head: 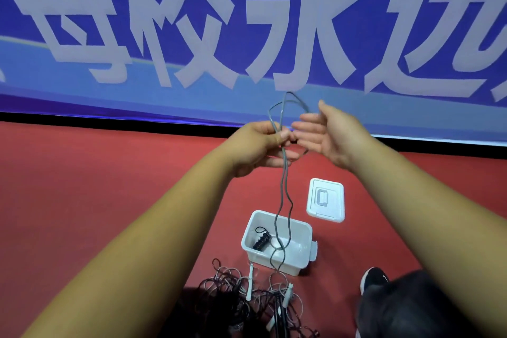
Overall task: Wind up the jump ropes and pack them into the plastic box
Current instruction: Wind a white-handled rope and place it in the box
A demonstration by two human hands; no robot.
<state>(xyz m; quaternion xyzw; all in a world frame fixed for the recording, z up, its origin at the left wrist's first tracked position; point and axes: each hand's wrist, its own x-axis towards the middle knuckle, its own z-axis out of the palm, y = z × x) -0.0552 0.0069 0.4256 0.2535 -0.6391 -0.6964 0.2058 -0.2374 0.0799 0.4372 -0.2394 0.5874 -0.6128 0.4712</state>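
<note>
- Above the box (260,259), who holds the grey rope (283,173)?
- Left hand (258,145): fingers (284,135) curled round its loops. Right hand (329,137) is spread beside it, holding nothing. Rope hangs down past the box to the tangled pile (241,296) on the floor (109,186).

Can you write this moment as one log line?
left hand grips grey rope | right hand open | plastic box holds one wound black rope | lid off | rope pile on floor
</note>
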